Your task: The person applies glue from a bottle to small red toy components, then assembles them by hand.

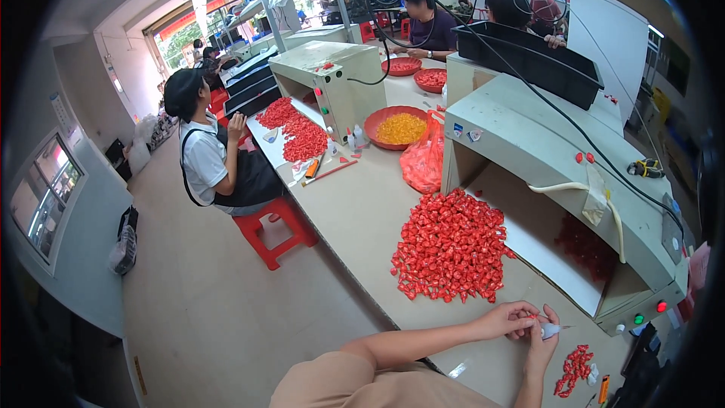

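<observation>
At the lower right of the head view, my two hands meet above the table. My left hand [507, 321] pinches a small red piece [533, 316] between its fingertips. My right hand [541, 346] is closed around a small white needle-tip bottle [550, 329], its thin tip pointing right. A large heap of shiny red pieces [451, 245] lies on the table just beyond my hands. A smaller cluster of red pieces [574, 370] lies to the right of my right forearm, beside a crumpled white scrap [593, 373] and an orange lighter [604, 389].
A grey-green box machine [559, 151] with an open front stands right of the heap, a black cable across it. Beyond are a red plastic bag [424, 159], a red bowl with yellow pieces [400, 130] and more red pieces [304, 140]. A co-worker [208, 136] sits at left.
</observation>
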A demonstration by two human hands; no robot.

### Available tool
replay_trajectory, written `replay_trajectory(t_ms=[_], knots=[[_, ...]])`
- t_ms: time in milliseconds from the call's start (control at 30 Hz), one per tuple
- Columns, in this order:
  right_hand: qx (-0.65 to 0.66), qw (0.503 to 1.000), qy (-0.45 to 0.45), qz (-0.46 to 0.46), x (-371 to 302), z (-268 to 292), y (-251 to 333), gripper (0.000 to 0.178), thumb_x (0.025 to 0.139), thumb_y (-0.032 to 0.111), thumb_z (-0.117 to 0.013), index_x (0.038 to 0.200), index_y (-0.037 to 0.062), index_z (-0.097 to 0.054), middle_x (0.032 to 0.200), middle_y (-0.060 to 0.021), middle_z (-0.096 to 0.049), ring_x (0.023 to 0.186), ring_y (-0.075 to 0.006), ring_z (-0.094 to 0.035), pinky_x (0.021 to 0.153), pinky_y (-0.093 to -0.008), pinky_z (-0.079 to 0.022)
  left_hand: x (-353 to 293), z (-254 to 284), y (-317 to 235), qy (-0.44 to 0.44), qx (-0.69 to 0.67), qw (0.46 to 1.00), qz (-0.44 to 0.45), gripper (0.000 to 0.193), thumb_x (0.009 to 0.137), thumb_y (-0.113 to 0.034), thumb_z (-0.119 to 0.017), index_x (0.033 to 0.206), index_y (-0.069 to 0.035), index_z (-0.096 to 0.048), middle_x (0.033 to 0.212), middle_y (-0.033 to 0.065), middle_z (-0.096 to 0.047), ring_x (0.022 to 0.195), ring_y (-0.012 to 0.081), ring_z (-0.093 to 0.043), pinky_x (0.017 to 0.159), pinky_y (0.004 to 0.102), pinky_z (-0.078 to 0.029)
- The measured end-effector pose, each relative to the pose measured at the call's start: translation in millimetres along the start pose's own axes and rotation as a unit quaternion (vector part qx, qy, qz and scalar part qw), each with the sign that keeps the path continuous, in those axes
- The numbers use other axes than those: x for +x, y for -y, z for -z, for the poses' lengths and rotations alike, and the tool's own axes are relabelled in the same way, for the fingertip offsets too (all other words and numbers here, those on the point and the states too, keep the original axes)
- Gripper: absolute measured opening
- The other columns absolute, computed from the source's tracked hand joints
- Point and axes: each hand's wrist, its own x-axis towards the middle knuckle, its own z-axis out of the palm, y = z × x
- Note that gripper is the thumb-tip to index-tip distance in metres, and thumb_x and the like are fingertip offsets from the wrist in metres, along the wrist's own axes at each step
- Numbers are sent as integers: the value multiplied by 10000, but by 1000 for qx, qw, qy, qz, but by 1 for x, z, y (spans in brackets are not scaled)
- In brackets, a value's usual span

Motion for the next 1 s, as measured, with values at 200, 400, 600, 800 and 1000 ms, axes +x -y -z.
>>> replay_trajectory(t_ms=[200,400,600,800,1000], knots=[[26,999,15,-25,5,3,-5,455,913,37,-606,1313,28,-390,980,-66,-600,849,-98,-571,727,-211,-478,12,1,19,-11,-255,961,104,326,996,-235,-533,1288,-92,-522,954,11,-595,855,89,-585,764,249,-519],[-29,997,64,-12,10,10,-21,304,860,-34,-645,1062,55,-436,1067,-113,-616,972,-163,-593,847,-281,-490,14,29,16,-96,-409,906,57,339,1001,-207,-513,1314,-78,-506,963,0,-580,885,100,-565,816,306,-510],[-142,987,59,-56,15,20,1,289,814,0,-729,1017,25,-524,946,-68,-658,912,-123,-599,793,-265,-489,13,34,8,-64,-434,896,65,336,996,-234,-526,1285,-64,-530,903,-2,-587,810,90,-558,759,293,-508],[-114,993,12,16,7,35,8,303,896,210,-688,1062,27,-512,948,-51,-606,824,-92,-544,722,-250,-472,12,19,7,-76,-419,897,115,343,995,-218,-529,1308,-79,-522,945,6,-584,831,101,-556,767,292,-509],[-6,999,-12,30,3,38,6,317,920,268,-660,1064,31,-508,941,-38,-575,814,-78,-528,722,-223,-443,10,13,7,-103,-346,924,125,380,987,-174,-540,1354,-86,-495,970,14,-583,847,106,-552,779,294,-512]])
